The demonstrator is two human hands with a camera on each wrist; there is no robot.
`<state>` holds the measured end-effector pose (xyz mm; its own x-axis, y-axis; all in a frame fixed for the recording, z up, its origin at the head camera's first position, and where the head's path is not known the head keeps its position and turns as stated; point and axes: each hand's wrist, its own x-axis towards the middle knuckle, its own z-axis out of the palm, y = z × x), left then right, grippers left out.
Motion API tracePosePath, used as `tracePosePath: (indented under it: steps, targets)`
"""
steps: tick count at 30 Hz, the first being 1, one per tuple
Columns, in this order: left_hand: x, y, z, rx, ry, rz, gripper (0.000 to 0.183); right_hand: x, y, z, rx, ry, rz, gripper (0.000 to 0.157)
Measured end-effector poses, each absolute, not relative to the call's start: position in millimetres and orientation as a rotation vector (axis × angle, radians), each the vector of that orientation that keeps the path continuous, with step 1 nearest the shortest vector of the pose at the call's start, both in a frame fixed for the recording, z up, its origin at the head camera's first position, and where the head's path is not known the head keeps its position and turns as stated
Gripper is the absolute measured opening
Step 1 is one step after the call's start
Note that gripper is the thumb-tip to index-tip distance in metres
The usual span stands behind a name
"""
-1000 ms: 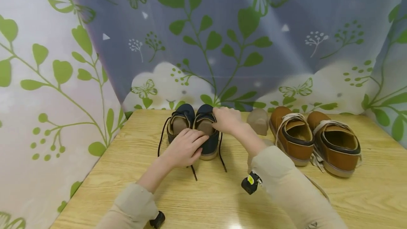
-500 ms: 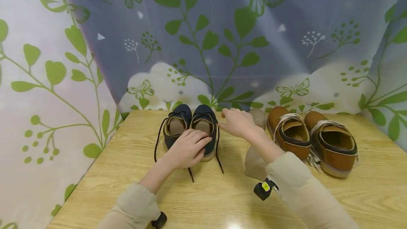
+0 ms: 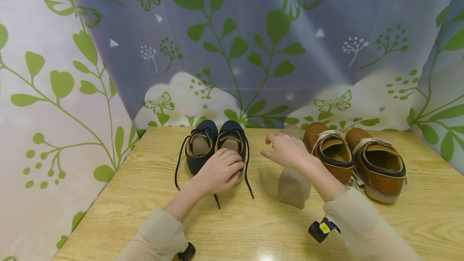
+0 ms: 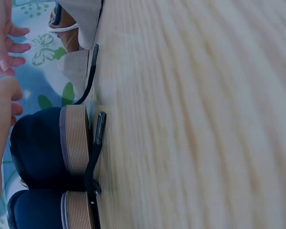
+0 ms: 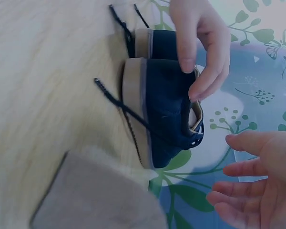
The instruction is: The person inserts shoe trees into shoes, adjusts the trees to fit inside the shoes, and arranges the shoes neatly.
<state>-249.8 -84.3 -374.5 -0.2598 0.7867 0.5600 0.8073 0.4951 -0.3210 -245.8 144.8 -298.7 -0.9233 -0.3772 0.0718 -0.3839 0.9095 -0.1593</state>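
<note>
A pair of navy lace-up shoes (image 3: 198,160) stands on the table with heels toward me and black laces hanging loose. Each has a grey-beige insert (image 3: 230,145) showing in its opening. My left hand (image 3: 222,170) is at the heel collar of the right navy shoe (image 5: 164,95). In the right wrist view its thumb and bent fingers are over that collar. My right hand (image 3: 288,148) hovers to the right of the shoes, fingers apart and nothing in them. Beneath it lies a grey-beige block-like form (image 3: 294,190), rounded at one end. A similar form (image 3: 291,130) stands behind the hand.
Two brown shoes (image 3: 384,172) with pale laces stand at the right of the wooden table (image 3: 232,228). A patterned cloth (image 3: 232,51) with leaves and butterflies hangs behind the table's back edge and down the left side.
My right hand has left the right navy shoe's side and moved right, its fingers spreading toward the beige forms. The left hand has stayed at the heel.
</note>
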Motion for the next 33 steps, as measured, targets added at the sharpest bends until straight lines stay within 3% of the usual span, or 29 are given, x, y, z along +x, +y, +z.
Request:
tracePosePath:
  steps: [9, 15, 28, 33]
  targets:
    - [-250.3, -68.0, -372.2, -1.318, -2.058, -0.06, 0.011, -217.2, 174.8, -315.8, 0.644, -3.027, 0.239, 0.038]
    - [-249.3, -56.5, -369.7, -1.331, -2.084, -0.048, 0.015, -198.6, 191.5, -325.0, 0.682, -2.979, 0.197, 0.035]
    - [-248.8, -26.7, -368.2, -1.36, -2.109, -0.058, 0.008, -186.8, 237.5, -322.8, 0.562, -2.906, 0.291, 0.033]
    - [-244.2, -18.9, -363.5, -1.391, -2.187, -0.003, 0.014, -185.2, 261.7, -320.4, 0.511, -2.891, 0.372, 0.034]
